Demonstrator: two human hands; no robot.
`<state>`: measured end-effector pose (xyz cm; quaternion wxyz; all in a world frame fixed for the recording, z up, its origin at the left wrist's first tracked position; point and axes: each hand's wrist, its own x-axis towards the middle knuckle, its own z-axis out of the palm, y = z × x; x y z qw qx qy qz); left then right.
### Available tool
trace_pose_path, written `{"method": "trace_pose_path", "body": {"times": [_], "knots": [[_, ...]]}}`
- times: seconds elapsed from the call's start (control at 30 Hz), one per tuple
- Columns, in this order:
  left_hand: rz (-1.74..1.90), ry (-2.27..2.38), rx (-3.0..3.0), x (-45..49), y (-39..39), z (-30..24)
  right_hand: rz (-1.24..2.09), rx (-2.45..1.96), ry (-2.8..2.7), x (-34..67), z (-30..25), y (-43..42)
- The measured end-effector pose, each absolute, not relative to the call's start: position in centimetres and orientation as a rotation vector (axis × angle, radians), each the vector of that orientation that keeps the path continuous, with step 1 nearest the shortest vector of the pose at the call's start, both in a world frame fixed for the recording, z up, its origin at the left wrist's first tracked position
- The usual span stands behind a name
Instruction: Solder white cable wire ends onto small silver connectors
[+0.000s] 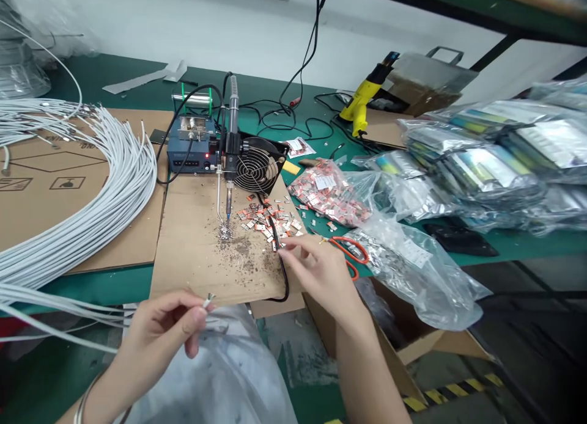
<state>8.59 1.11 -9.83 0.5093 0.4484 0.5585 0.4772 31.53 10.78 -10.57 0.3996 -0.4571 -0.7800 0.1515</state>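
Observation:
My left hand (172,326) pinches the end of a white cable between thumb and forefinger. The stripped cable tip (209,300) shows short, thin wires. My right hand (321,271) reaches over the cardboard's right edge, thumb and forefinger close together beside a pile of small orange-and-white parts (261,219). What lies between those fingertips is too small to make out. A soldering iron (229,192) is held upright in a stand, tip down over solder bits on the cardboard sheet (183,241). Orange-handled scissors (351,250) lie just past my right hand.
A large bundle of white cables (123,186) fills the left. Behind the iron stand a blue soldering station (190,155), a black fan (259,167) and a solder spool (197,99). Bagged parts (328,192), a clear bag (413,259) and a yellow heat gun (367,97) are rightward.

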Motion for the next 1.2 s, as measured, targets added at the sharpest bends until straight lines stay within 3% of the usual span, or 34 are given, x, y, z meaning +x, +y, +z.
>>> {"method": "trace_pose_path", "body": {"times": [0.07, 0.27, 0.57, 0.8, 1.03, 1.2], "knots": [[1.189, 1.422, 1.070, 8.4, 1.3, -9.7, 0.227, -1.317, -2.068, 32.9, -10.2, 12.6], [1.145, 1.484, 1.095, 7.8, 2.2, -10.3, 0.408, -1.202, -2.337, 33.4, -10.1, 15.7], [0.955, 1.409, 1.243, 6.5, 5.0, -9.4, 0.410, -1.140, -2.198, 34.1, -10.1, 15.1], [0.578, 1.402, 1.502, 5.8, 9.6, -7.3, 0.991, -1.014, -2.038, 30.1, -10.1, 15.0], [0.524, 1.380, 1.423, 6.2, 12.9, -6.3, 1.767, -1.020, -1.588, 25.3, -9.7, 16.8], [0.516, 1.364, 1.282, 6.1, 13.6, -6.7, 1.933, -1.031, -1.351, 24.8, -9.9, 17.1]]}}
